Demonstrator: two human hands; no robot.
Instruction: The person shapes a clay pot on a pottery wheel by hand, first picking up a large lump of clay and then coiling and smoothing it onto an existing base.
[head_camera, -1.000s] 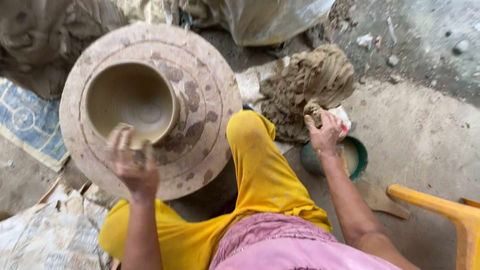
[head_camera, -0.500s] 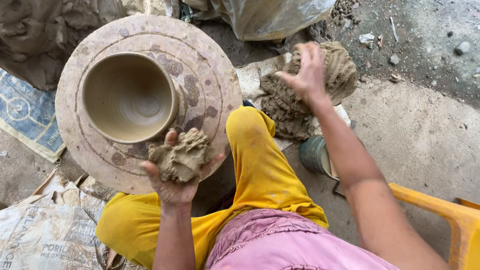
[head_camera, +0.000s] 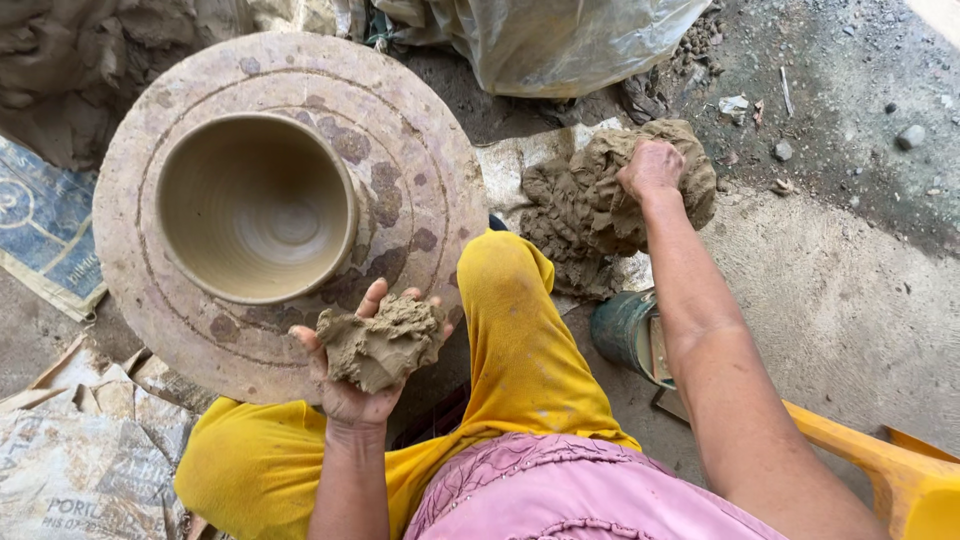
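Observation:
My left hand (head_camera: 352, 392) is palm up near the front edge of the round potter's wheel (head_camera: 420, 180), cupping a lump of wet clay (head_camera: 382, 341). A freshly thrown clay bowl (head_camera: 256, 206) stands on the wheel, just beyond that hand. My right hand (head_camera: 652, 168) reaches out to the right and presses its fingers into a big pile of brown clay (head_camera: 600, 205) on the ground. My knees in yellow trousers (head_camera: 520, 350) are spread on both sides of the wheel.
A dark green container (head_camera: 625, 330) sits on the floor under my right forearm. A yellow plastic seat (head_camera: 900, 480) is at the lower right. A plastic sheet (head_camera: 540, 40) lies behind the wheel, sacks and paper (head_camera: 70, 440) at the left, stones on the concrete at the right.
My left hand has taken up a clay lump and turned palm up. My right hand moved from near the green container up onto the clay pile and dug in.

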